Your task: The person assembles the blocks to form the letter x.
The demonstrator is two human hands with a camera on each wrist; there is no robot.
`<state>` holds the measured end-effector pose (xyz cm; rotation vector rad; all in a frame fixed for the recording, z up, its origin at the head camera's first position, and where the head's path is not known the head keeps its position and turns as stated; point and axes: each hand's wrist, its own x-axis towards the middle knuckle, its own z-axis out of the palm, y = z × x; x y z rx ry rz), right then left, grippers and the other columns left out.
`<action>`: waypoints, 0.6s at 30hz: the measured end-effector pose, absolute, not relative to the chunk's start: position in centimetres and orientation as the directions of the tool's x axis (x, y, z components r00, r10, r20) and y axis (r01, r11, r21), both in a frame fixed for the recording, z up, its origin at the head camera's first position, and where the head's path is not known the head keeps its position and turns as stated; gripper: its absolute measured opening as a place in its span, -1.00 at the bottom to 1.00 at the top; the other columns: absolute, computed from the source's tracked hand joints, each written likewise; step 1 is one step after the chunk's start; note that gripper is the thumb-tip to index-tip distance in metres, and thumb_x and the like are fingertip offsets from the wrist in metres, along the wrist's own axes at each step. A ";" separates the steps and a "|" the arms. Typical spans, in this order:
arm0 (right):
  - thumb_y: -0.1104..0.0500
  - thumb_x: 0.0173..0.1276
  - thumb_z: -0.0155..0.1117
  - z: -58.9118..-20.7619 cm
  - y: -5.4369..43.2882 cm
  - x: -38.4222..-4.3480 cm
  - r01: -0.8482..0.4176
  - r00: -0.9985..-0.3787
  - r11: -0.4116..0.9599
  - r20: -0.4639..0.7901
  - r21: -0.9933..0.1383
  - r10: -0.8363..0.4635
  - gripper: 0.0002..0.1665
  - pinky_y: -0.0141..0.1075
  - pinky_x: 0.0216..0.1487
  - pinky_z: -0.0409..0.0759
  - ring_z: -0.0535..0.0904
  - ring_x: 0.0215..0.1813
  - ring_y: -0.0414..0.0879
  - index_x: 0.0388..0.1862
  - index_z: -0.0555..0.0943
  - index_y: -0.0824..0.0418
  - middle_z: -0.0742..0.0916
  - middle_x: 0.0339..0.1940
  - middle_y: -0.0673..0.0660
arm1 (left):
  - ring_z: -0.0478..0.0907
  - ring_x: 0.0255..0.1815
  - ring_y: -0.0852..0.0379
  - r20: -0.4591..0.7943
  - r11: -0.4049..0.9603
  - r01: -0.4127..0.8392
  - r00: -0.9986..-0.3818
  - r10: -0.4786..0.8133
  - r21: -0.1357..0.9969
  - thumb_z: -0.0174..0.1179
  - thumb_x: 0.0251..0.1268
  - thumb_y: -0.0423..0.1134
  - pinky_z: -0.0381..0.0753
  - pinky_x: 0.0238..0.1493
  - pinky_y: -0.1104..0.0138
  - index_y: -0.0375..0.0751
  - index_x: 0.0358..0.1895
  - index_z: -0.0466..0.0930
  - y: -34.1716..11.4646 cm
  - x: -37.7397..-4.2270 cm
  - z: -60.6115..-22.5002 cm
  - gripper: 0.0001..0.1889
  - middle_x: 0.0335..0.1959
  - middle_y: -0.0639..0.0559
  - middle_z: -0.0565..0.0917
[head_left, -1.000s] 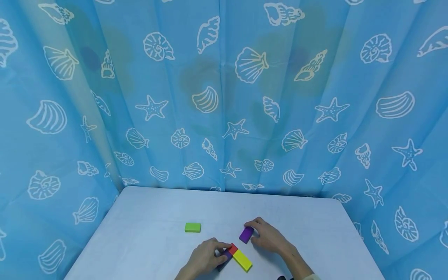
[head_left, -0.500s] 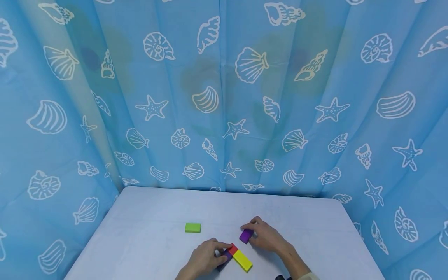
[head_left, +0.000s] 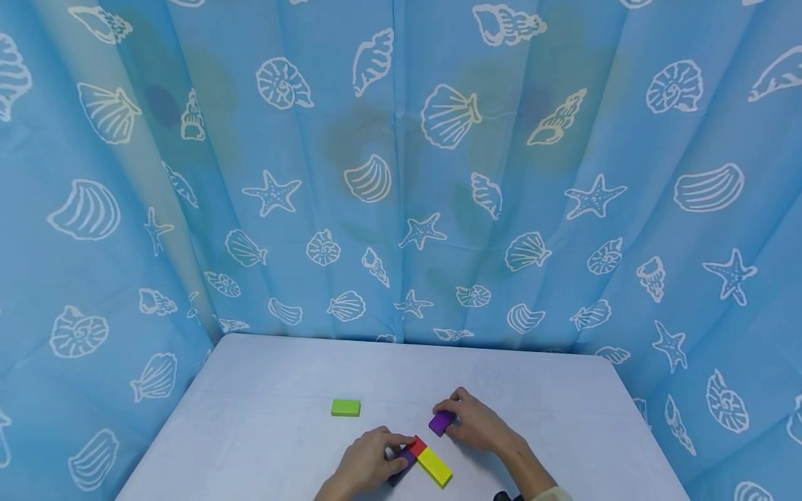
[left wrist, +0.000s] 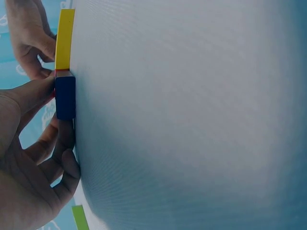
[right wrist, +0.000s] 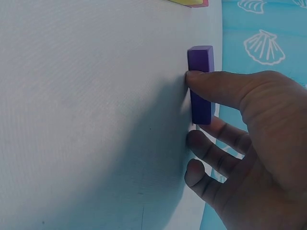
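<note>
Shifted slightly leftward, my right hand [head_left: 481, 422] pinches the purple block [head_left: 441, 422] while my left hand [head_left: 366, 459] pinches the blue block [left wrist: 66, 98] beside the red block [head_left: 417, 446], presumably steadying both.

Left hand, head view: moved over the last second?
No. The left hand shows no visible shift either way against the back edge of the white table.

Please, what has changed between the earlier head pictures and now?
The right hand shifted slightly leftward, its fingers now covering more of the purple block. Nothing was released. The left hand, blue block, red block, yellow block and green block stayed put.
</note>
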<state>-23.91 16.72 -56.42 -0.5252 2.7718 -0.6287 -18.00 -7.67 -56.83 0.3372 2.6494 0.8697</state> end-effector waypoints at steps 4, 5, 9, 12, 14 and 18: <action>0.12 0.27 0.46 -56.4 16.7 -23.9 -0.283 -0.904 0.841 -0.163 -0.462 -0.394 -0.60 -0.09 0.08 0.65 0.51 -0.09 -0.13 0.10 0.68 -0.14 0.53 -0.06 -0.01 | 0.44 -0.38 0.21 -0.234 0.786 0.122 -0.917 0.323 0.607 0.38 0.28 -0.12 0.54 -0.28 0.29 0.28 0.15 0.70 -7.7 -18.1 -56.8 -0.63 -0.29 0.22 0.59; 0.12 0.27 0.46 -56.4 16.7 -23.9 -0.283 -0.905 0.841 -0.164 -0.461 -0.394 -0.60 -0.10 0.09 0.65 0.51 -0.09 -0.13 0.09 0.68 -0.14 0.53 -0.06 -0.01 | 0.44 -0.38 0.21 -0.235 0.786 0.120 -0.917 0.322 0.607 0.38 0.28 -0.12 0.54 -0.28 0.29 0.27 0.15 0.70 -7.7 -18.1 -56.8 -0.63 -0.29 0.23 0.58; 0.11 0.28 0.46 -56.3 16.7 -23.9 -0.280 -0.906 0.845 -0.166 -0.455 -0.390 -0.60 -0.10 0.09 0.65 0.51 -0.09 -0.14 0.09 0.68 -0.14 0.53 -0.06 -0.02 | 0.43 -0.39 0.21 -0.234 0.788 0.121 -0.918 0.320 0.604 0.38 0.28 -0.12 0.53 -0.30 0.30 0.27 0.15 0.70 -7.7 -18.1 -56.8 -0.63 -0.29 0.23 0.58; 0.10 0.29 0.46 -56.2 16.6 -23.9 -0.281 -0.907 0.848 -0.166 -0.450 -0.388 -0.61 -0.10 0.10 0.65 0.51 -0.09 -0.14 0.09 0.68 -0.15 0.53 -0.06 -0.02 | 0.43 -0.39 0.21 -0.233 0.788 0.119 -0.919 0.317 0.603 0.38 0.28 -0.13 0.52 -0.30 0.30 0.27 0.15 0.70 -7.7 -18.1 -56.7 -0.63 -0.29 0.22 0.58; 0.10 0.29 0.46 -56.2 16.6 -24.0 -0.281 -0.906 0.849 -0.166 -0.448 -0.388 -0.61 -0.10 0.10 0.64 0.51 -0.09 -0.14 0.09 0.68 -0.15 0.53 -0.06 -0.02 | 0.43 -0.38 0.20 -0.232 0.788 0.118 -0.920 0.316 0.604 0.38 0.28 -0.13 0.53 -0.30 0.30 0.27 0.15 0.70 -7.6 -18.1 -56.7 -0.63 -0.29 0.22 0.58; 0.09 0.29 0.47 -56.2 16.6 -24.0 -0.289 -0.904 0.847 -0.165 -0.446 -0.395 -0.61 -0.10 0.10 0.64 0.51 -0.09 -0.13 0.08 0.67 -0.15 0.53 -0.07 -0.01 | 0.43 -0.38 0.20 -0.234 0.786 0.114 -0.920 0.315 0.608 0.38 0.28 -0.13 0.52 -0.31 0.30 0.27 0.14 0.71 -7.6 -18.0 -56.6 -0.64 -0.29 0.22 0.57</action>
